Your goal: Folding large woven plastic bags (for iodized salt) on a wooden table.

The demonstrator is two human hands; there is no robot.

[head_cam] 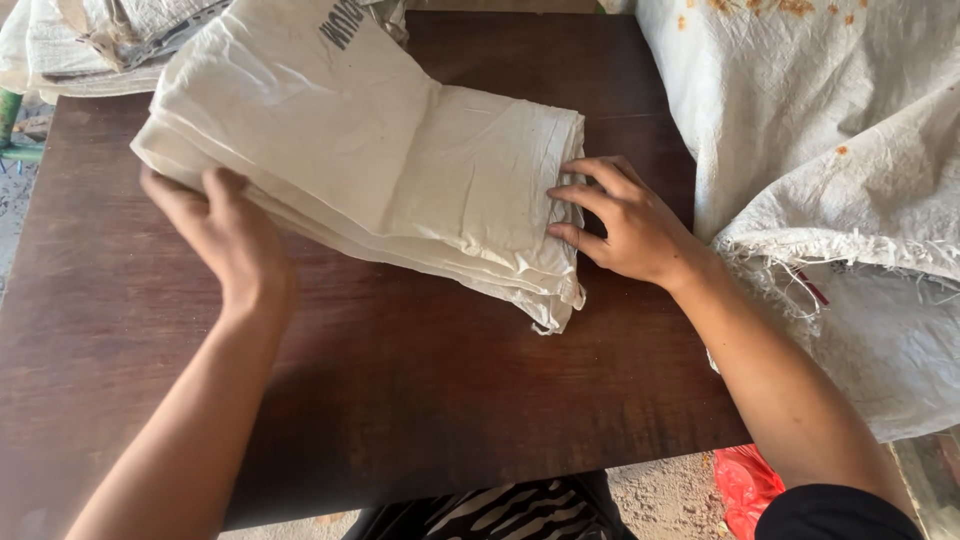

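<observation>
A stack of folded off-white woven sacks [400, 160] lies across a dark brown wooden table [420, 390]. My left hand [225, 235] presses against the stack's near-left edge, fingers curled at its side. At the stack's right end, my right hand [620, 220] rests with fingertips touching the folded edges. Neither hand lifts the stack.
A large stained white woven sack [830, 150] drapes over the table's right side, with a frayed edge. More folded sacks [90, 40] pile up at the back left. A red plastic bag [745, 485] lies on the sandy ground below, next to striped fabric [500, 512].
</observation>
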